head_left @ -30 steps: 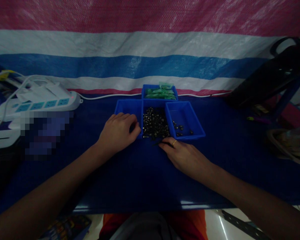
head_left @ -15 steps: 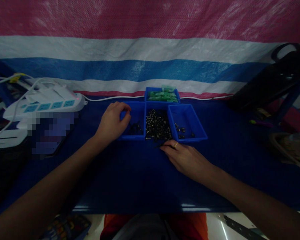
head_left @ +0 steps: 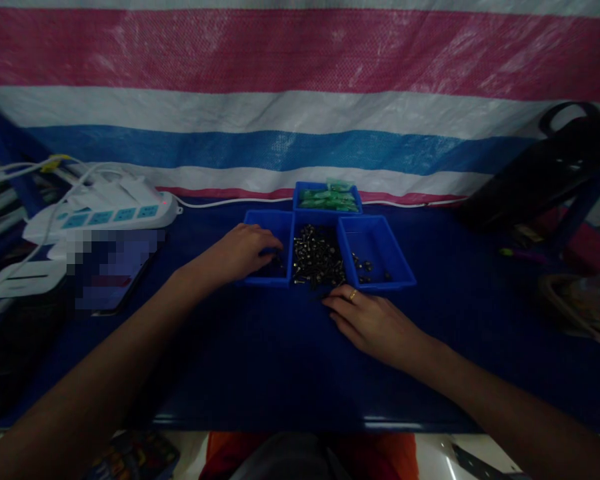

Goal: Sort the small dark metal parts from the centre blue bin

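My left hand is over the left blue tray, its fingers curved down into it with a gap between thumb and forefinger. Small dark pieces lie in that tray, partly covered by the hand. Beside it is a heap of dark and shiny screws in the middle. My right hand, with a ring on one finger, is in front of the heap, low at the table. Its fingertips are pinched together around a small dark piece too dim to name.
The right blue tray holds a few screws. Behind sits a blue tray with green packets. A power strip and phone lie left, a black bottle right. A striped sheet hangs behind the table.
My left hand has lowered and reached right, further into the left tray. My right hand stays nearly in place in front of the heap. The camera view has tilted slightly up.
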The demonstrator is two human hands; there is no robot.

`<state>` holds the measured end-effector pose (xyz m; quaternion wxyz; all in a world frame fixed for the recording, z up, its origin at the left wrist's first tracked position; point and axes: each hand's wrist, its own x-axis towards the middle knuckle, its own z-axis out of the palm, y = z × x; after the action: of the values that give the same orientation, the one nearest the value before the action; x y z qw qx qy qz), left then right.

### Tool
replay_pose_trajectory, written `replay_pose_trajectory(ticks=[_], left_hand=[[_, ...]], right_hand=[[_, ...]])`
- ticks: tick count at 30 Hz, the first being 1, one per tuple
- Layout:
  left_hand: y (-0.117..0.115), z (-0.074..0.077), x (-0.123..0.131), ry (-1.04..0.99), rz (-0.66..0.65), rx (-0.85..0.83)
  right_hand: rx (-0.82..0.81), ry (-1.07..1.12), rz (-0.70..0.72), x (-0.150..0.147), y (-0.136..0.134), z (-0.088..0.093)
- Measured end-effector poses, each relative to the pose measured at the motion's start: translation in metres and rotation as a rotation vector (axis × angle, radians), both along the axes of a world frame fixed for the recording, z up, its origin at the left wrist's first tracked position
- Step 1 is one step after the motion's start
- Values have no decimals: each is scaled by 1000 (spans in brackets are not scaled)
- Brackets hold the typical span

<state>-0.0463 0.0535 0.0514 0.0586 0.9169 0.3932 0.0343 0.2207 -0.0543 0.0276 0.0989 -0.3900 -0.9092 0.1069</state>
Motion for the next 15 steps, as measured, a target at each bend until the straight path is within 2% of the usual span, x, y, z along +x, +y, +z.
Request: replay_pose_trajectory(ticks=[6, 15], left_hand=[[13, 2, -3, 13, -122, -150], [10, 9, 4, 32, -98, -155]], right_hand=[[-24, -15, 2, -2, 0, 1], [-55, -12, 15, -4, 1, 1]])
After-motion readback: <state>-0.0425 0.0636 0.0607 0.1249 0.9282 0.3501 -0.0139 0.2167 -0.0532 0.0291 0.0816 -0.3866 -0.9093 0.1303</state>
